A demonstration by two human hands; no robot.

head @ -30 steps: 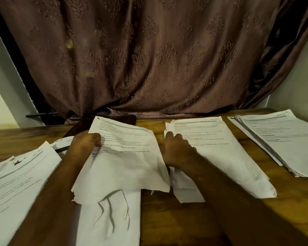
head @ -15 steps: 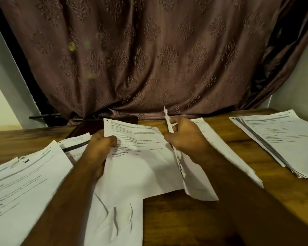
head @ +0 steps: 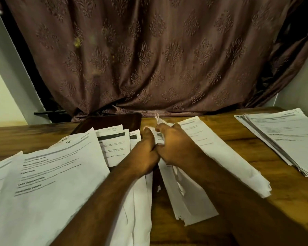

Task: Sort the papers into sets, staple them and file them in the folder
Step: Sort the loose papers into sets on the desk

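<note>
Since a moment ago we have brought our left hand (head: 146, 155) against our right hand (head: 174, 144). Both pinch the set of papers (head: 194, 181) mid-desk (head: 256, 201), its long axis running toward the near edge, right hand nearer.

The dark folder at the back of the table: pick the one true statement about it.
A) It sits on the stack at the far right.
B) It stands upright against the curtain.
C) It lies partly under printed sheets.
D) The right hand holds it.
C: the dark folder lies flat on the table, with printed sheets overlapping its near edge.
</note>
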